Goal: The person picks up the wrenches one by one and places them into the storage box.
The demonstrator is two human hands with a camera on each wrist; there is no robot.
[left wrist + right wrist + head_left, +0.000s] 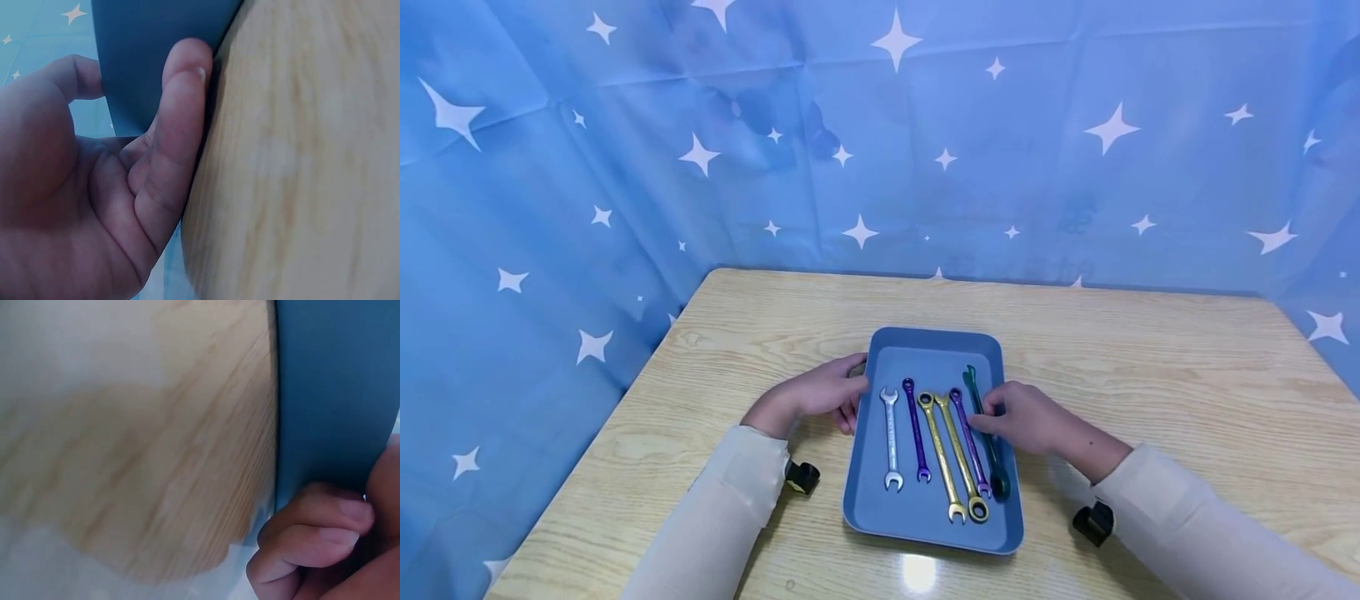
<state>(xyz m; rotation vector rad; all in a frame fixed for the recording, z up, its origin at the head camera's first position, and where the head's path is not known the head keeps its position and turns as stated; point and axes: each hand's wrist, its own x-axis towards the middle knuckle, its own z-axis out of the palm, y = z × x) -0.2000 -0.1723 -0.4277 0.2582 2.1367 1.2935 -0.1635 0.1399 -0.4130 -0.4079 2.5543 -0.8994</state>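
Observation:
A blue-grey tray (865, 512) lies lengthwise on the table, between both hands. My left hand (823, 392) holds its left wall, thumb at the rim and fingers (178, 125) along the outside. Over the right wall, my right hand (1026, 417) pinches a dark green wrench (995, 458), which leans along that side; its fingers (312, 540) are curled, and the thumb covers part of the wrench. Inside the tray, left to right, are a silver wrench (891, 437), a purple wrench (916, 429), two gold wrenches (942, 454) and another purple wrench (968, 437).
The tray stands on a light wood-grain table (1150, 358). Behind and to the left hangs a blue curtain (820, 192) with white stars. Both wrists carry small black cameras (802, 477) below the sleeves' cuffs.

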